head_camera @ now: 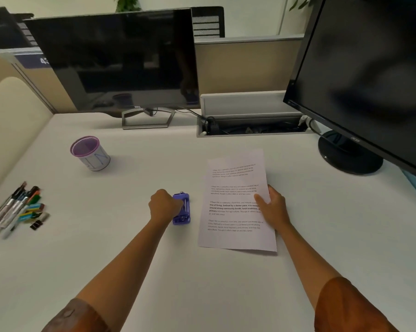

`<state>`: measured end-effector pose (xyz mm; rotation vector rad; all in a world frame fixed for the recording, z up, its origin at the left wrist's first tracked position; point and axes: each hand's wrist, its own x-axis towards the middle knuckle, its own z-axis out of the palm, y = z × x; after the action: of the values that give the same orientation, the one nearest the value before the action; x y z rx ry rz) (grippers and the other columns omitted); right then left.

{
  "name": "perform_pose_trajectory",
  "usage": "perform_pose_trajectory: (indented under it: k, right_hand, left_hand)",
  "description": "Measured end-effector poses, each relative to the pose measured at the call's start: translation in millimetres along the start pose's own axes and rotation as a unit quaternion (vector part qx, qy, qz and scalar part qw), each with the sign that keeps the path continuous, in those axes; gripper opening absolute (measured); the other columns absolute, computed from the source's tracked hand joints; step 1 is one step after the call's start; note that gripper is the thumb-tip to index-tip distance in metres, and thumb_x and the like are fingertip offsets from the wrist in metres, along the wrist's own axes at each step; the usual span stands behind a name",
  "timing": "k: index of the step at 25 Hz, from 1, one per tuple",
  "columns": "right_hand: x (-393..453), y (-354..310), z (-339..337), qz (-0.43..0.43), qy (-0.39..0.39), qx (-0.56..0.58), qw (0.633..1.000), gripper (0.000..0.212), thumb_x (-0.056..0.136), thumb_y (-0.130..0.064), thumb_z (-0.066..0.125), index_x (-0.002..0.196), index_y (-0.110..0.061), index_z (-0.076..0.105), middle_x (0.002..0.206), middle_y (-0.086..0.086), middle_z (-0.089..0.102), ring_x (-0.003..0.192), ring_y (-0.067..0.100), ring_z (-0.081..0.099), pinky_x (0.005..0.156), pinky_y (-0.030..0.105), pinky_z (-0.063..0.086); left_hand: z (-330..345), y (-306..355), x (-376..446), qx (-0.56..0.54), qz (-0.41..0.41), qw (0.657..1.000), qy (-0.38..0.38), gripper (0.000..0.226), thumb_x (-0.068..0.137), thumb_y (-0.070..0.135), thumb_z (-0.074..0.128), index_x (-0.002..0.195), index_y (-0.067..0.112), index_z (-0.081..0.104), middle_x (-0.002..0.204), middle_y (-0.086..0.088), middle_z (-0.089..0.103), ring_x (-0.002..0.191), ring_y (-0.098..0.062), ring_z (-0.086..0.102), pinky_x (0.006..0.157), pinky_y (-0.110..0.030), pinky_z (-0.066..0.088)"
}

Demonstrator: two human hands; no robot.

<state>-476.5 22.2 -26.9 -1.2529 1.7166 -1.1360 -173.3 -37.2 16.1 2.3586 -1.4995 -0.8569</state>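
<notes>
A printed sheet of paper (235, 185) lies on the white desk (202, 271), right of centre. My right hand (272, 207) holds the sheet's right edge, thumb on top of the page and fingers at the edge. Just left of the sheet sits a small blue-purple stapler (184, 212). My left hand (165, 204) is curled into a fist against the stapler's left side, fingers on it; how far they wrap round it is hidden.
A purple mesh pen cup (89, 153) stands at the back left. Pens and markers (13, 207) with small clips (36, 219) lie at the left edge. Two dark monitors (121, 61) (369, 75) and an open cable tray (250, 127) line the back.
</notes>
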Motion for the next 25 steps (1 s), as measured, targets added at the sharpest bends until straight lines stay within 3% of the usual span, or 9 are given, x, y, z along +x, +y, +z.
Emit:
perform_pose_trajectory:
  k: [5,9,11,14,17,21,25]
  right_hand:
    - [-6,4,1,0.015,-0.020,0.003,1.000,0.037,0.094,-0.019,0.061,0.130,-0.010,0.059,0.122,0.003,0.068,0.106,0.020,0.066,0.091,0.035,0.056]
    - [-16,4,7,0.023,-0.025,0.017,0.999,0.035,0.094,-0.019,0.062,0.128,-0.010,0.060,0.118,0.001,0.068,0.103,0.018,0.066,0.086,0.027,0.055]
    - [-22,4,12,0.028,-0.031,0.030,0.999,0.034,0.094,-0.019,0.062,0.128,-0.011,0.060,0.117,-0.001,0.068,0.102,0.014,0.066,0.083,0.022,0.054]
    - [-28,4,17,0.034,-0.039,0.049,0.997,0.032,0.094,-0.019,0.063,0.125,-0.015,0.061,0.115,-0.004,0.069,0.101,0.010,0.067,0.086,0.026,0.056]
    - [-30,4,18,0.042,-0.043,0.059,0.996,0.031,0.094,-0.021,0.063,0.124,-0.017,0.061,0.114,-0.004,0.070,0.100,0.011,0.068,0.085,0.029,0.058]
    - [-28,3,18,0.042,-0.046,0.064,0.996,0.030,0.094,-0.022,0.063,0.124,-0.018,0.061,0.113,-0.007,0.070,0.100,0.011,0.069,0.085,0.031,0.058]
    - [-28,4,19,0.047,-0.049,0.069,0.995,0.031,0.094,-0.022,0.063,0.124,-0.017,0.062,0.115,-0.004,0.071,0.100,0.013,0.070,0.086,0.035,0.059]
  left_hand:
    - [2,-3,1,0.006,0.022,1.000,-0.001,0.020,0.075,0.019,0.073,0.077,0.005,0.059,0.059,-0.001,0.050,0.050,-0.013,0.045,0.043,-0.023,0.034]
    - [2,-5,-2,0.002,0.031,1.000,0.000,0.025,0.076,0.025,0.076,0.079,0.004,0.064,0.060,-0.001,0.053,0.052,-0.015,0.050,0.045,-0.023,0.037]
    - [-1,-6,-6,-0.021,0.032,0.999,0.005,0.034,0.078,0.038,0.076,0.080,0.009,0.058,0.068,-0.002,0.057,0.063,-0.020,0.057,0.052,-0.026,0.041]
    - [-1,-15,-11,-0.122,0.048,0.991,-0.024,0.051,0.091,0.058,0.054,0.109,0.011,0.057,0.096,-0.005,0.062,0.084,-0.022,0.061,0.065,-0.026,0.045]
    - [4,-30,-17,-0.204,0.081,0.974,-0.057,0.048,0.100,0.052,0.038,0.120,0.011,0.055,0.105,-0.004,0.063,0.089,-0.022,0.062,0.064,-0.022,0.046]
    - [8,-45,-17,-0.257,0.126,0.955,-0.079,0.033,0.102,0.045,0.039,0.104,0.021,0.062,0.098,-0.003,0.069,0.095,-0.030,0.066,0.083,-0.041,0.054]
    - [2,-48,-17,-0.286,0.136,0.942,-0.115,0.025,0.103,0.042,0.041,0.106,0.031,0.063,0.107,0.000,0.071,0.103,-0.025,0.066,0.091,-0.043,0.055]
